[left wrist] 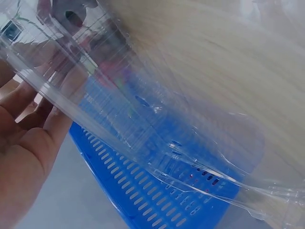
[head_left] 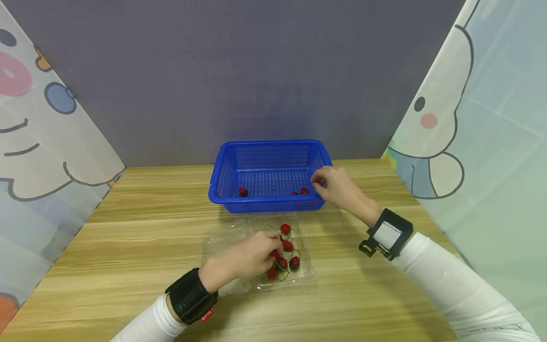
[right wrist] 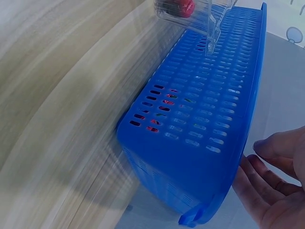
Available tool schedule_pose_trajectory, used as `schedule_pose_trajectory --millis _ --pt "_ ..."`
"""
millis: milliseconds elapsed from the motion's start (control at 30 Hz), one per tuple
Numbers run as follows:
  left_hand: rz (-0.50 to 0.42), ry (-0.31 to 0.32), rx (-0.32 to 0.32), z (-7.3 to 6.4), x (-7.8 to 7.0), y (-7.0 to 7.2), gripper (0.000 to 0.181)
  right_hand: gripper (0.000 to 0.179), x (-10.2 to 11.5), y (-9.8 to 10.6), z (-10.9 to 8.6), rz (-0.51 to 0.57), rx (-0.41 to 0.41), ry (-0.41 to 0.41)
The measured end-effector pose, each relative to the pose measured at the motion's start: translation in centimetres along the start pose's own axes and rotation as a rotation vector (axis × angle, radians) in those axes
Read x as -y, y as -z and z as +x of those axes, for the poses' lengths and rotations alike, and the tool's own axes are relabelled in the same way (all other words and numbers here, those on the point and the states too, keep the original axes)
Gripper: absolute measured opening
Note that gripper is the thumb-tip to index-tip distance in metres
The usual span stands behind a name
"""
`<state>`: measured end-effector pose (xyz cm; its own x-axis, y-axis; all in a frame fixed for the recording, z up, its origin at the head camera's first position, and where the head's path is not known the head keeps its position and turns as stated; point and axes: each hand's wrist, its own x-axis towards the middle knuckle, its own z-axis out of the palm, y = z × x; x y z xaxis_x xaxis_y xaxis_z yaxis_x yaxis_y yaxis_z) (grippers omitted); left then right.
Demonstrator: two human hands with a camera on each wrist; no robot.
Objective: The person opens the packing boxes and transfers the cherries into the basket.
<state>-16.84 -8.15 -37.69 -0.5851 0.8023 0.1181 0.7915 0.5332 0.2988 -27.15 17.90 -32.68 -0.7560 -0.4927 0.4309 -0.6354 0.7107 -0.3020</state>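
Note:
My left hand [head_left: 260, 251] reaches into a clear plastic clamshell box [head_left: 305, 273], its bent fingers among several red and dark cherries [head_left: 294, 263] with green stems. Its fingertips are right at the cherries, partly hidden; I cannot tell whether they pinch one. In the left wrist view the fingers [left wrist: 35, 143] show beside the box's clear wall. Over the front right corner of a blue plastic basket [head_left: 273, 200], my right hand [head_left: 335, 185] hovers with loosely bent fingers and nothing visible between them. Inside the basket lie a cherry [head_left: 243, 192] at the left and cherries [head_left: 304, 191] near the right hand.
The box's clear lid [head_left: 218, 242] lies folded open to the left, partly under the left forearm. Box and basket stand on a wood-grain table [head_left: 141, 232], the basket behind the box. A grey panel [head_left: 256, 71] rises behind, with cartoon-printed sheets [head_left: 483, 142] at both sides.

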Motion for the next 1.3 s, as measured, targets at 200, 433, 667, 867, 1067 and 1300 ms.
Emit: schedule_pose_trajectory --millis 200,433,667,867,1067,1300 --pt "-0.038 -0.005 -0.011 -0.1 -0.1 0.1 0.02 0.006 0.2 0.0 -0.1 0.004 0.004 0.005" --pt "-0.02 -0.024 -0.032 -0.1 -0.2 0.3 0.018 0.006 0.2 0.0 -0.3 -0.007 -0.011 0.039" --pt "-0.016 -0.053 -0.095 -0.2 -0.3 1.3 0.02 0.007 0.2 -0.1 -0.4 -0.01 -0.046 0.054" --pt "-0.037 -0.055 -0.137 -0.5 -0.3 2.2 0.022 0.008 0.6 -0.3 -0.6 -0.009 -0.086 0.12" --pt "-0.011 -0.119 -0.219 -0.7 -0.1 2.8 0.018 0.009 1.7 -0.6 -1.0 -0.083 -0.08 0.209" --pt "-0.001 -0.122 -0.241 -0.9 0.1 3.5 0.019 0.013 2.3 -1.0 -1.5 -0.047 -0.1 0.296"
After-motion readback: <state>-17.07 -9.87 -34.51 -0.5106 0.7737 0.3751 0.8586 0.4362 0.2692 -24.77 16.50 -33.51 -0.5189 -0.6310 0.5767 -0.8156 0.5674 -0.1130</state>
